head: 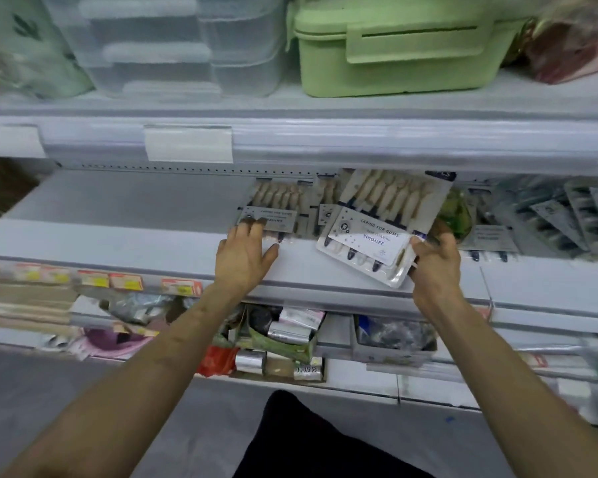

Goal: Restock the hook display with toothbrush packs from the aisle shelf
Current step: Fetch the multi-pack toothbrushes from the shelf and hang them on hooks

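**Fig.** R hand: thumb and fingers pinch lower-right corner of tilted toothbrush pack, raised off middle shelf; L hand: fingers straight, close together, tips on flat pack lying further in. Risk: corner pinch may let the pack swing or slip; its top edge sits just under upper shelf lip, may catch when lifted. Room: bare shelf to L; more packs crowd R; hooks not discernible.

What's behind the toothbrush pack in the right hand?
Left of the held pack a second pack peeks out, right of it a green item; whatever lies directly behind is covered.
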Action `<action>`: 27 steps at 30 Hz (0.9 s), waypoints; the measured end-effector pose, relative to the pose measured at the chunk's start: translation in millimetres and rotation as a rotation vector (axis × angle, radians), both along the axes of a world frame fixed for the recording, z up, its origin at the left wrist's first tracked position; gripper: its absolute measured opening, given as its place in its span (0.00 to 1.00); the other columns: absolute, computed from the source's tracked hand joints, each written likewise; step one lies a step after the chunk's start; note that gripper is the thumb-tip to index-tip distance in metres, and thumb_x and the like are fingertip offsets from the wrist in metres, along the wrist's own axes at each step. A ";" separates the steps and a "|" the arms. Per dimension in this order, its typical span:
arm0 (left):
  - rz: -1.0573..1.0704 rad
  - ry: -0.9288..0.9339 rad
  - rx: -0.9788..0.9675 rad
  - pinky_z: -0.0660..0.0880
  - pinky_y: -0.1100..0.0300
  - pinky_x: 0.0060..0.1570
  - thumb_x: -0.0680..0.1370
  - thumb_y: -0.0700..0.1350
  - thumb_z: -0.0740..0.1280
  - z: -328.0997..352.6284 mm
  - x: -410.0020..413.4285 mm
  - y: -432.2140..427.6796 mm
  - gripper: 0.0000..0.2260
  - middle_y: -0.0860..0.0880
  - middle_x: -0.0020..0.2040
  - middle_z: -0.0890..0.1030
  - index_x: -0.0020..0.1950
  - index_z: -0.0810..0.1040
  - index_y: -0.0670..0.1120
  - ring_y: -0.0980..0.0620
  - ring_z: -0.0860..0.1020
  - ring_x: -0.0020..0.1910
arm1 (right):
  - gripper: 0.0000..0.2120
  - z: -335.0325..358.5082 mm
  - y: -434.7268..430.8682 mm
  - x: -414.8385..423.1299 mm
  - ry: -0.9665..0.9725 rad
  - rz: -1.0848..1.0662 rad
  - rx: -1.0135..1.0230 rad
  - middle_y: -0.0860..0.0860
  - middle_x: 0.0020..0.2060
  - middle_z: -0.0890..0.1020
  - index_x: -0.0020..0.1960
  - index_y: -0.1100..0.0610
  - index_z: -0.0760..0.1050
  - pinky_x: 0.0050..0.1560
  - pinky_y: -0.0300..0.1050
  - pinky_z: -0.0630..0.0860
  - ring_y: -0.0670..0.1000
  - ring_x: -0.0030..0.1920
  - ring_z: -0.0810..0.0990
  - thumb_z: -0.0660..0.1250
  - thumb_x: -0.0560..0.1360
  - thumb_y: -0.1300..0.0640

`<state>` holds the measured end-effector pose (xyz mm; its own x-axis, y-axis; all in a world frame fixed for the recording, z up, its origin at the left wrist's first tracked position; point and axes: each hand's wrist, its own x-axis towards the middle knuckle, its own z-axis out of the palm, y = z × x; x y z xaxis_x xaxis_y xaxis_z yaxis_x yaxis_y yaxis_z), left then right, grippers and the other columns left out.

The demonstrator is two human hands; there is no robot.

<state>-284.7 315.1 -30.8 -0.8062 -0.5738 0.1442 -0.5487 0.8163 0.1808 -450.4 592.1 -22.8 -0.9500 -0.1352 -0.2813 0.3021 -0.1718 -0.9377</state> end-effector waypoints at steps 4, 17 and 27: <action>0.067 0.058 0.086 0.76 0.41 0.60 0.80 0.57 0.68 -2.1 -7.6 -33.3 0.27 0.39 0.68 0.75 0.75 0.69 0.45 0.34 0.75 0.63 | 0.17 0.7 -4.7 9.3 -0.019 -0.001 -0.004 0.51 0.59 0.84 0.72 0.53 0.72 0.52 0.53 0.79 0.54 0.56 0.84 0.63 0.84 0.63; 0.176 0.010 0.352 0.66 0.43 0.69 0.76 0.66 0.70 -18.7 -61.6 -104.5 0.40 0.42 0.72 0.74 0.81 0.59 0.50 0.37 0.70 0.71 | 0.18 -24.1 -19.3 11.4 0.055 0.038 0.030 0.51 0.62 0.85 0.72 0.48 0.73 0.55 0.59 0.80 0.57 0.60 0.86 0.64 0.84 0.59; 0.225 0.433 0.898 0.81 0.56 0.31 0.73 0.35 0.78 -10.8 -67.8 -111.9 0.42 0.41 0.64 0.75 0.81 0.60 0.48 0.41 0.84 0.52 | 0.21 -5.6 -34.5 13.4 0.060 0.036 -0.004 0.48 0.60 0.86 0.74 0.45 0.73 0.57 0.60 0.80 0.58 0.62 0.84 0.62 0.85 0.62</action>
<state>-352.6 203.2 -41.7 -0.6471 -0.7453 -0.1603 -0.4145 0.1675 0.8945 -437.0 557.6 -28.4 -0.9597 -0.1707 -0.2232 0.2512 -0.1652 -0.9537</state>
